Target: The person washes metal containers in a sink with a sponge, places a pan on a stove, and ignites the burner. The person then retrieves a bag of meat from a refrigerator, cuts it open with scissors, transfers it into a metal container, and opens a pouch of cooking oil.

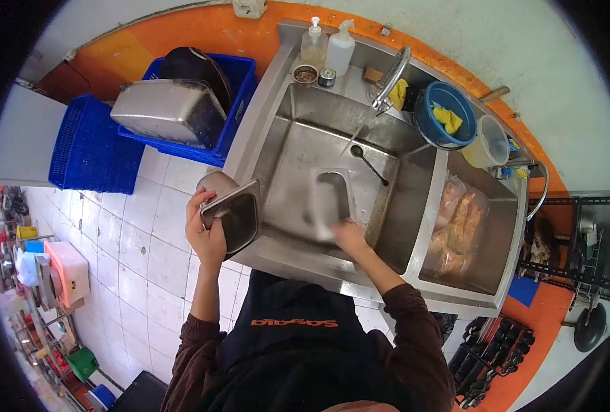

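Curls the left hand's fingers [207, 230] around the near-left edge of a deep, squarish, silver steel container [240, 223], tilted with the opening facing right, just outside the sink. Grips with the right hand [349, 237] the near end of a rectangular, pale silver steel container [331, 202], over the large left basin [284, 154] (too blurred to tell exactly how each finger sits). Just beyond, in the same basin, shows a long-handled black ladle [370, 165], below and near a curved chrome tap [400, 69]. To the right, in the narrower basin [494, 254], holds clear plastic bags of pinkish-orange food [459, 223]. Along the far ledge, shows two pump-type bottles, one clear [314, 48] and one white [340, 51], then a round blue plastic tub [446, 103] with a yellow cloth [447, 119] inside. Far left, beside the sink, includes a blue plastic crate [212, 154] bearing a large, boxy, worn steel pan [167, 110].
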### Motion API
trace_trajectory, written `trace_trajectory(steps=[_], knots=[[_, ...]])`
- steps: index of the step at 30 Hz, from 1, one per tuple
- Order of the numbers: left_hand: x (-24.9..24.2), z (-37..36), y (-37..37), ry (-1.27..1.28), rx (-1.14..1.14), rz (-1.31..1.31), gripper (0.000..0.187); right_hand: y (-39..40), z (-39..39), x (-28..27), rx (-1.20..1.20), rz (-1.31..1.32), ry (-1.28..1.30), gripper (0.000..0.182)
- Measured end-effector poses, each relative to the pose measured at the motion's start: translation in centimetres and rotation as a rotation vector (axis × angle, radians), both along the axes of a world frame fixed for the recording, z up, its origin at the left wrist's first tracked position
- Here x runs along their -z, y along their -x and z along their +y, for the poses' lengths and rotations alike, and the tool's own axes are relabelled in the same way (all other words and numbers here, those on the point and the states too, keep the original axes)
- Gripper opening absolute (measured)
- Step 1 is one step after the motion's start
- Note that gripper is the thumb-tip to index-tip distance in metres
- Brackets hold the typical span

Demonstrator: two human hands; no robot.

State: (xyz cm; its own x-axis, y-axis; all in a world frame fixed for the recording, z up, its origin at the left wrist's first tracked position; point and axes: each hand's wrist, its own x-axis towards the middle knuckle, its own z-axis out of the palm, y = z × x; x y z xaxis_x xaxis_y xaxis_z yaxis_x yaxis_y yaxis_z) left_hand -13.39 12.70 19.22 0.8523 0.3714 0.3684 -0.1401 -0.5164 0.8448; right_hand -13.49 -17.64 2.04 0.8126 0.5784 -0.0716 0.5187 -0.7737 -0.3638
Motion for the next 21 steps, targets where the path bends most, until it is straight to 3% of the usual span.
trace_trajectory(steps=[5,7,11,13,16,21], knots=[[-0.4,0.3,0.0,0.017,-0.028,0.014,0.035,-1.3,3.1,-2.1,0.022,0.074,-0.240,0.023],[-0.6,0.5,0.1,-0.002,-0.043,0.004,0.036,-1.7,4.1,-1.6,0.058,-0.008,-0.467,0.022],[-0.3,1.1,0.3,0.017,-0.084,0.013,0.036,-5.5,5.5,1.8,0.037,-0.019,-0.535,0.026],[-0.7,1.0,0.4,0.022,-0.091,0.033,0.036,-8.4,6.2,2.6,0.091,-0.202,-0.604,0.029],[-0.7,1.1,0.5,0.039,-0.072,0.026,0.036,-13.2,6.0,2.6,0.054,-0.434,-0.511,0.027],[-0.8,1.4,0.4,0.054,-0.091,0.009,0.035,-16.0,2.5,1.8,0.125,-0.427,-0.171,0.027]])
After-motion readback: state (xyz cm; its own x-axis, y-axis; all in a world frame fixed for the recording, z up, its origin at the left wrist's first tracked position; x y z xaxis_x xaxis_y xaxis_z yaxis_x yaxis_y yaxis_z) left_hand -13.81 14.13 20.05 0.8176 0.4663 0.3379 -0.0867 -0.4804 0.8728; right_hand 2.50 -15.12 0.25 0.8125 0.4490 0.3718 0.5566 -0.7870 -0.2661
